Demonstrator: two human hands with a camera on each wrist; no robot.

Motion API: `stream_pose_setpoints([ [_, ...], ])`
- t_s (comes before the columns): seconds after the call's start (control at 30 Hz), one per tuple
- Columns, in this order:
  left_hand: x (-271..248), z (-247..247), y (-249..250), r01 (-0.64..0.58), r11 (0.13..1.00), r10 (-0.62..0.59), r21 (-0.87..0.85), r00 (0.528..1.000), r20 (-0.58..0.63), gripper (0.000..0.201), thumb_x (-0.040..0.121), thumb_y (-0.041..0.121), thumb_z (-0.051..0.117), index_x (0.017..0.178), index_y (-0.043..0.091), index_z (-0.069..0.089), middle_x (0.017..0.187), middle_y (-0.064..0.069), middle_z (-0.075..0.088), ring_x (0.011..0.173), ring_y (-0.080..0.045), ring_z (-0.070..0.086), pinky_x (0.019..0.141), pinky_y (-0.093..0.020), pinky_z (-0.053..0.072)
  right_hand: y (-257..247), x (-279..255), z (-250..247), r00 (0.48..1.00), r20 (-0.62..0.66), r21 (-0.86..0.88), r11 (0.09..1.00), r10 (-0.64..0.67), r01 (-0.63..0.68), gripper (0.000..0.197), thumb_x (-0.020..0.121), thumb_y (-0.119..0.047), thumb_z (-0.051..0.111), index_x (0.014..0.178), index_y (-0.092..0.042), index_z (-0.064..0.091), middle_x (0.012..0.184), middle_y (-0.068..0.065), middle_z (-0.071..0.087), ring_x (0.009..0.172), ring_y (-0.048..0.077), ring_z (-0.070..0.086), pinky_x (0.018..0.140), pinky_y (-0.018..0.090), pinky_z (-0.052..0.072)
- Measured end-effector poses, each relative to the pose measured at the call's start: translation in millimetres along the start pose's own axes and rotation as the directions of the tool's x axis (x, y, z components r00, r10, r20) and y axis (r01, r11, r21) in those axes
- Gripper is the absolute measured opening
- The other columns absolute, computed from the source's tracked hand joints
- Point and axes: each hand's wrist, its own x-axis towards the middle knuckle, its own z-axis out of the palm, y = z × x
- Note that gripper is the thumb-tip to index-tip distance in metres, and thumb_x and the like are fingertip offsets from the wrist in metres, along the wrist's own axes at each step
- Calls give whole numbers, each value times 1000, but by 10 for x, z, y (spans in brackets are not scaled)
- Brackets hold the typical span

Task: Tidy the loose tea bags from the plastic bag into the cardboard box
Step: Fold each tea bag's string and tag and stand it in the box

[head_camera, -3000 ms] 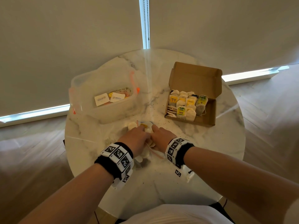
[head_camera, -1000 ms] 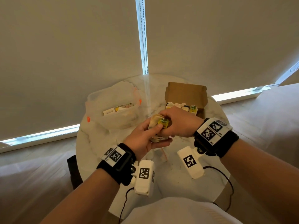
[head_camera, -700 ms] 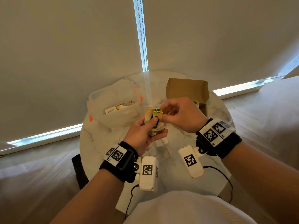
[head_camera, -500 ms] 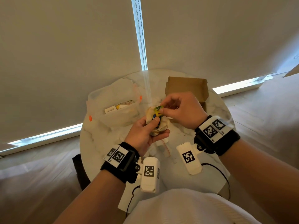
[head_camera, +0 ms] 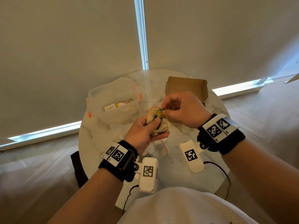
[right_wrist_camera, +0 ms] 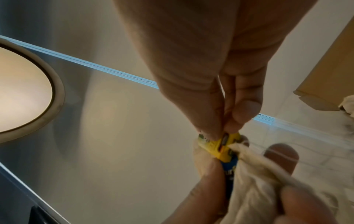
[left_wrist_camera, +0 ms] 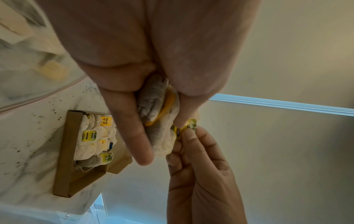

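My left hand (head_camera: 159,129) grips a bunch of several pale tea bags (head_camera: 153,117) above the round marble table (head_camera: 100,139). My right hand (head_camera: 163,110) pinches a yellow-green paper tag (head_camera: 160,112) at the top of the bunch. The left wrist view shows the tea bags (left_wrist_camera: 159,106) squeezed between my left fingers (left_wrist_camera: 134,128), and the tag (left_wrist_camera: 191,123). In the right wrist view my right fingertips (right_wrist_camera: 210,130) hold the tag (right_wrist_camera: 218,145). The cardboard box (head_camera: 186,85) stands open behind my right hand, its tea bags (left_wrist_camera: 93,136) packed in rows. The crumpled plastic bag (head_camera: 161,146) lies under my hands.
A clear plastic tub (head_camera: 113,102) with orange clips and a few sachets stands at the back left. Tea crumbs (head_camera: 179,128) dot the marble. Closed roller blinds (head_camera: 64,46) rise right behind the table. Camera cables (head_camera: 223,172) trail over the near table edge.
Both hands have lifted the bunch of tea bags off the table. Over the last second my right hand shifted from covering the bunch to pinching the tag at its top.
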Motion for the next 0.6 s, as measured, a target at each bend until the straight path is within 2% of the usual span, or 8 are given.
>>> stream_pose_setpoints([
  [0.13, 2, 22, -21, 5, 1000, -5, 17, 1000, 9, 18, 99, 11, 51, 111, 3, 63, 96, -19, 69, 76, -26, 73, 70, -30, 62, 5, -20, -38, 998, 60, -12, 999, -33, 34, 14, 85, -18, 75, 95, -27, 74, 80, -7, 70, 68, 5, 64, 64, 14, 51],
  [0.3, -7, 26, -28, 3, 999, -3, 52, 1000, 18, 16, 99, 9, 51, 108, 6, 65, 91, -14, 70, 78, -27, 72, 70, -31, 62, -25, -23, -56, 997, 71, -27, 1000, -4, 6, 10, 83, -18, 76, 85, -27, 72, 83, -8, 70, 70, 9, 62, 62, 11, 48],
  [0.37, -11, 23, -29, 1, 997, -2, 72, 1000, 24, 16, 99, 9, 51, 108, 8, 65, 91, -12, 72, 79, -27, 73, 71, -31, 62, -29, -14, -66, 999, 35, -5, 1000, 11, -11, 11, 83, -20, 76, 82, -29, 69, 82, -8, 70, 71, 10, 65, 66, 20, 53],
  [0.47, -13, 30, -19, -1, 997, -2, 83, 999, 37, 18, 99, 9, 52, 110, 8, 65, 92, -12, 73, 77, -25, 73, 70, -30, 61, -40, -4, -87, 1000, -25, 70, 998, 8, -6, 9, 84, -16, 75, 83, -22, 68, 82, -2, 71, 71, 11, 66, 72, 32, 56],
  [0.53, -6, 34, -12, 2, 997, -5, 78, 999, 38, 18, 98, 10, 52, 111, 8, 65, 91, -11, 73, 76, -24, 73, 68, -29, 61, -48, 1, -111, 999, -43, 107, 994, -1, 6, 6, 85, -14, 74, 89, -16, 70, 85, 3, 72, 76, 18, 68, 76, 39, 58],
  [0.6, 1, 32, -6, 4, 998, -7, 70, 999, 38, 18, 98, 10, 53, 111, 8, 65, 90, -11, 74, 76, -24, 73, 67, -28, 60, -48, 7, -131, 1000, -24, 105, 994, -16, 18, 11, 87, -15, 72, 98, -14, 73, 89, 4, 73, 81, 23, 69, 79, 43, 58],
])
